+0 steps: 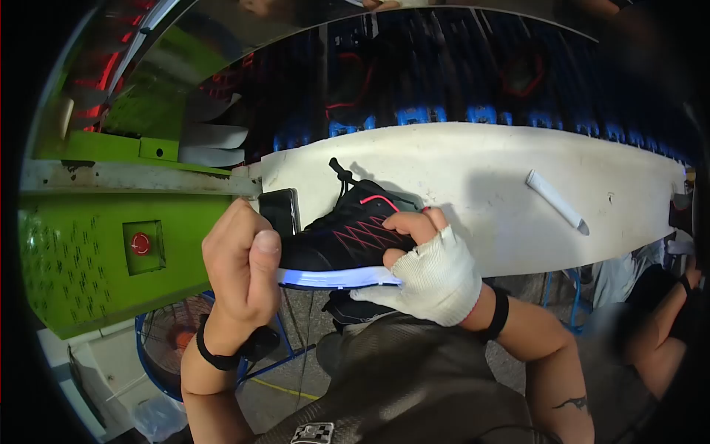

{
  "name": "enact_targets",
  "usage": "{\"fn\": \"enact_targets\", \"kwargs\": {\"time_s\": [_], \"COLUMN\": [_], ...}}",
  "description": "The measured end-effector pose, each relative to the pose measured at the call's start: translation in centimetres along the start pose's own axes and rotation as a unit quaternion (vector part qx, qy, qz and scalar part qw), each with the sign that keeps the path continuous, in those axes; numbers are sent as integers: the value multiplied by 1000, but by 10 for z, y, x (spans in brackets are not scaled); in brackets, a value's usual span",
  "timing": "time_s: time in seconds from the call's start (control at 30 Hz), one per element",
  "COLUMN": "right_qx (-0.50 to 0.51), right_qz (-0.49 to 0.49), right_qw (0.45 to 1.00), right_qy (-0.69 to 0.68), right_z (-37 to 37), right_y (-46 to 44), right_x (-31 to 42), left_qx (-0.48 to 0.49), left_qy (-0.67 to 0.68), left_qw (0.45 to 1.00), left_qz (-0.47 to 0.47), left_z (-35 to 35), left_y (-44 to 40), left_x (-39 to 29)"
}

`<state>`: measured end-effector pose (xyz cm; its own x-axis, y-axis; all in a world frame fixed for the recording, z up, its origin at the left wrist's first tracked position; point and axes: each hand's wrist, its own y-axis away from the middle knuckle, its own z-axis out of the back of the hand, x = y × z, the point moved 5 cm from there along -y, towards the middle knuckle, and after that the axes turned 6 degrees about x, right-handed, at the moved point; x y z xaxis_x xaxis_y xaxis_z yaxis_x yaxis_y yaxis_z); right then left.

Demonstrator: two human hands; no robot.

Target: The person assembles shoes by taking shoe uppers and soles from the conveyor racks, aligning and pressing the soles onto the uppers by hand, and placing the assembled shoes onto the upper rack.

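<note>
A black shoe point(310, 248) with red zigzag stitching, black laces and a white sole lies on its side view between my hands, toe to the left. My left hand point(242, 263) is closed at the toe end, its thumb bent over the front edge. My right hand point(436, 274), in a white fingerless glove, grips the heel end, with fingers on the upper and the palm by the sole. Behind the shoe is the white tabletop point(473, 163). What my left fingers hold behind the toe is hidden.
A white tube point(556, 201) lies on the tabletop at right. Beside the shoe's toe is a dark phone-like object point(279, 212). A green machine point(81, 251) with a red button point(140, 243) stands left, above a fan point(177, 337). Blue-edged rollers point(421, 115) run behind. Another person's arm point(662, 325) shows at right.
</note>
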<state>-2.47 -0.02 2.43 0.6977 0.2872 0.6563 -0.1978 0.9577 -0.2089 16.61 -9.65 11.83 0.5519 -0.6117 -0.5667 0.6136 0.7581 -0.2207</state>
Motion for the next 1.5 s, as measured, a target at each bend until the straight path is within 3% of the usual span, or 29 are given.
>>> {"fn": "enact_targets", "kwargs": {"time_s": [0.1,0.17,0.2,0.23,0.3,0.33,0.37,0.43,0.63,0.77,0.83,0.9,0.93,0.97,1.0,1.03,1.07,1.1,1.17,1.27,1.33,1.4,1.47,1.5], "right_qx": [-2,7,6,-2,-27,-38,-47,-37,2,-33,-63,-140,-163,-170,-205,-177,-154,-82,-49,21,133,139,138,149], "right_qz": [6,-31,-28,-37,-41,-45,-51,-54,-54,-19,6,26,6,47,100,117,22,-25,-4,-26,-104,-80,-38,-31], "right_qw": [1000,999,999,999,999,998,998,998,996,998,997,990,986,982,970,962,976,976,959,944,927,920,919,917], "right_qy": [-3,20,24,18,14,14,12,28,74,53,47,-2,18,67,85,169,155,200,280,329,335,357,368,368], "right_z": [-3,-9,-11,-13,-12,-10,-10,-17,-21,-5,20,32,47,71,90,119,144,163,180,180,174,172,170,169], "right_y": [-9,-12,-13,-15,-17,-19,-20,-25,-22,-9,7,26,27,28,30,27,17,7,-8,-21,-30,-33,-40,-44], "right_x": [6,8,11,9,11,11,13,14,16,12,12,-7,0,12,21,35,43,44,44,41,35,33,38,37], "left_qx": [45,187,270,263,456,521,562,591,570,591,607,545,475,402,362,314,237,152,86,31,-11,-51,25,18], "left_qy": [4,24,19,18,-85,-167,-160,-192,-232,-220,-40,261,331,399,500,530,383,335,195,146,153,161,217,222], "left_qw": [999,980,955,958,876,824,789,765,772,767,782,756,779,793,770,777,892,924,969,982,984,983,974,974], "left_qz": [30,60,122,115,135,150,187,169,160,121,133,253,239,225,163,128,-21,-100,-122,-115,-95,-73,-64,-53], "left_z": [7,-1,-1,2,-7,-14,-19,-36,-52,-49,-38,-7,-8,-14,-34,-51,-65,-79,-91,-111,-119,-119,-118,-116], "left_y": [0,-5,-6,-15,-28,-36,-44,-46,-36,-43,-57,-58,-55,-43,-31,-20,-17,-10,-2,8,12,2,-20,-27], "left_x": [17,21,30,27,23,24,20,32,29,20,32,19,20,22,10,-13,-33,-54,-84,-89,-79,-67,-49,-37]}}
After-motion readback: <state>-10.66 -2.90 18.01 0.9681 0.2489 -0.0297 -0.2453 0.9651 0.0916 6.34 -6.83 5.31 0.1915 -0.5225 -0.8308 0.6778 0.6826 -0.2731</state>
